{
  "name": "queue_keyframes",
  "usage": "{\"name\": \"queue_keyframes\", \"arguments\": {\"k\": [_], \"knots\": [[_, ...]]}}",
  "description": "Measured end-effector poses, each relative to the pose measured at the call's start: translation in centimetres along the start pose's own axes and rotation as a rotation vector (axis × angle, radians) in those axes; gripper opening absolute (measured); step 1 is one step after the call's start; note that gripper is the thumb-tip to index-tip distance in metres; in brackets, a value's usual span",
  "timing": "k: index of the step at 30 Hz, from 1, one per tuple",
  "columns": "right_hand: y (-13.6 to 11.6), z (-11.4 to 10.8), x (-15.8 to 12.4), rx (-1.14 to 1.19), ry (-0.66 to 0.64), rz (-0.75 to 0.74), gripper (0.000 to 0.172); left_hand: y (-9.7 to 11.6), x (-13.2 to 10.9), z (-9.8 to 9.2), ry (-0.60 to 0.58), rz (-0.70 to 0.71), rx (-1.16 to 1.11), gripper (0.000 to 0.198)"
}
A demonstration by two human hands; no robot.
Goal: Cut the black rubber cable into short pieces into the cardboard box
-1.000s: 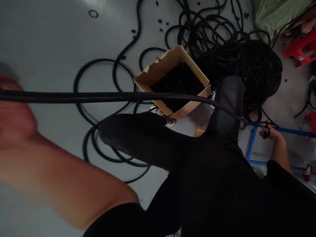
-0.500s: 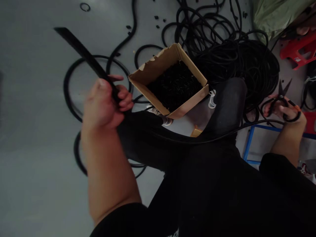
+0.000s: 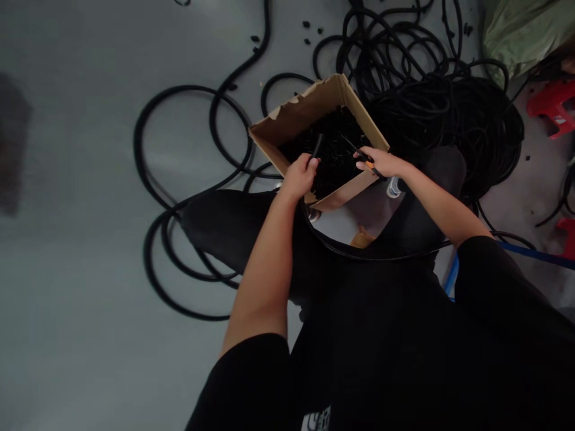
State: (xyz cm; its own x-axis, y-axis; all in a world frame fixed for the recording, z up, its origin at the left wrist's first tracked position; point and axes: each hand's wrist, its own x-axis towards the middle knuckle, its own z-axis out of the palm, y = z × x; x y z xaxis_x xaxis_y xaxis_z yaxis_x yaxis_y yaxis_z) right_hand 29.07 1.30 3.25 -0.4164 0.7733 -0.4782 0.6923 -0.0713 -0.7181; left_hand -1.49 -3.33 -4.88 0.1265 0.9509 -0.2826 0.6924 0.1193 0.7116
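My left hand (image 3: 300, 176) is closed around a black rubber strip (image 3: 318, 145), whose end points up over an open cardboard box (image 3: 287, 114). The strip trails from that hand down across my lap. My right hand (image 3: 376, 163) grips a pair of scissors (image 3: 365, 157) with an orange spot near the handles. The blades reach over the box toward the strip, apart from it. Small black cut pieces (image 3: 335, 158) fill the bottom of the box. How far the blades are spread is hard to make out.
A big tangle of black strip (image 3: 449, 114) lies beyond the box, with more loops (image 3: 139, 143) on the floor at left. Small black scraps (image 3: 306, 24) are scattered behind. A red stool (image 3: 550, 108), a greenish sack (image 3: 516, 42) and a blue frame (image 3: 534, 252) are at right.
My left hand has come right and lower, bringing the strip's end over the box. My right hand has swung in from the far right with the scissors. The view has shifted slightly.
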Motion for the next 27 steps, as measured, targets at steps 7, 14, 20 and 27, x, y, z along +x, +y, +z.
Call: {"name": "queue_keyframes", "arguments": {"k": [7, 14, 20, 27], "knots": [[1.8, 2.8, 2.8, -0.146, -0.119, -0.041, 0.051, 0.9, -0.6, 0.7, -0.037, -0.102, 0.071, 0.051], [1.4, 3.5, 3.7, -0.159, -0.13, -0.011, 0.053, 0.3, 0.2, 0.9, -0.114, -0.079, 0.112, 0.044], [0.2, 3.3, 2.9, -0.178, -0.141, -0.014, 0.058, 1.1, 0.0, 0.6, -0.177, -0.087, 0.127, 0.045], [-0.3, 3.8, 2.9, -0.232, -0.156, 0.042, 0.041, 1.8, -0.5, 0.1, -0.173, -0.07, 0.15, 0.046]]}}
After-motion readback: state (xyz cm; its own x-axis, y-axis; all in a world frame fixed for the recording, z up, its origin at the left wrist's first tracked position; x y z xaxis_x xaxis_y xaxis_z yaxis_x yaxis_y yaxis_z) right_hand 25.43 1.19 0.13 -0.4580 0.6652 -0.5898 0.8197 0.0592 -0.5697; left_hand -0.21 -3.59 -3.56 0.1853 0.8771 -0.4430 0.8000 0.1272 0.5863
